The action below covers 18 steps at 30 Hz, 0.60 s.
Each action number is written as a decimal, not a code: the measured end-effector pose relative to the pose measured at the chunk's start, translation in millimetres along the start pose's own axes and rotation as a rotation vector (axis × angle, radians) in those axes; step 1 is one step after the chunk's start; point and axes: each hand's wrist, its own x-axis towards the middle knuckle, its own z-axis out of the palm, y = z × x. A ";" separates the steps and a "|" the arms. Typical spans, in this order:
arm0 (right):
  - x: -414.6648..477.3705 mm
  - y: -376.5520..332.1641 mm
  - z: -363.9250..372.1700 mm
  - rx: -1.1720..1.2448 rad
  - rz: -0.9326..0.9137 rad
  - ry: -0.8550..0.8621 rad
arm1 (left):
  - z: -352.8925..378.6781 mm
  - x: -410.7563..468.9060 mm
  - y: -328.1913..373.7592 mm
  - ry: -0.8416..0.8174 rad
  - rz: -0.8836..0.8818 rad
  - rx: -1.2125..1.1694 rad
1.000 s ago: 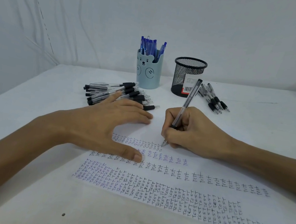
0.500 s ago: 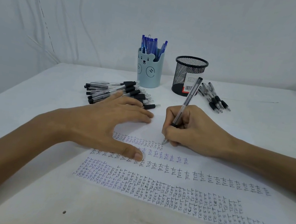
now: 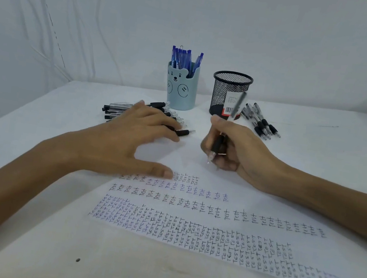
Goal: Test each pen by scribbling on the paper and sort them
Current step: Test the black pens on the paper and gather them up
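One pen (image 3: 218, 145) sits pinched in our right hand (image 3: 242, 154), thumb and forefinger curled round its black rubber grip, the tip just above the paper (image 3: 186, 158). We judge it light, stiff and slick along the clear barrel, so the rubber is where to hold. Our left hand (image 3: 124, 144) lies flat, fingers spread, steadying the thin paper, which would slide easily, fingertips by the pile of pens (image 3: 120, 109).

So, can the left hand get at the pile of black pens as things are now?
Probably yes: the left hand lies open, its fingers over the pile of black pens, with nothing between them.
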 end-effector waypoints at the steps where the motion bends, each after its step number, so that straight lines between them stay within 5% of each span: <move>1: 1.2 0.9 -0.4 0.015 -0.007 0.004 | 0.5 -0.3 -3.6 0.034 -0.009 0.033; 7: 0.9 4.8 -5.7 0.033 -0.047 0.037 | 0.7 -2.7 -18.9 0.230 -0.149 0.198; 18: 8.8 -5.0 -7.6 0.183 -0.008 0.054 | 4.5 -2.5 -16.7 0.295 -0.236 0.174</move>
